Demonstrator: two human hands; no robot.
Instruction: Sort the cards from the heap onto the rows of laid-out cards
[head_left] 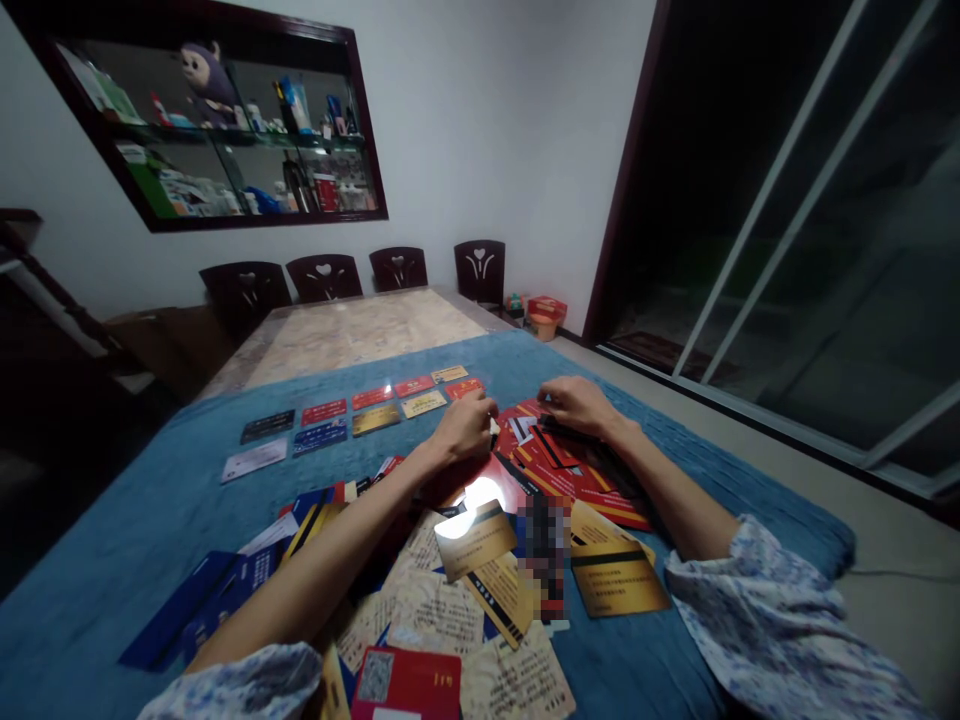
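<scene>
The left hand (463, 425) and right hand (577, 404) curl beside the red cards (546, 478); whether either grips one, I cannot tell. Single cards lift best by their edges, clear of the card rows (376, 419).

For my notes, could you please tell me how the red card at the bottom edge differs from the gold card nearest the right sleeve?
The red card shows a square code, while the gold card carries a dark stripe. The red card is cut off by the picture's lower edge; the gold card shows whole. Both lie unheld.
</scene>
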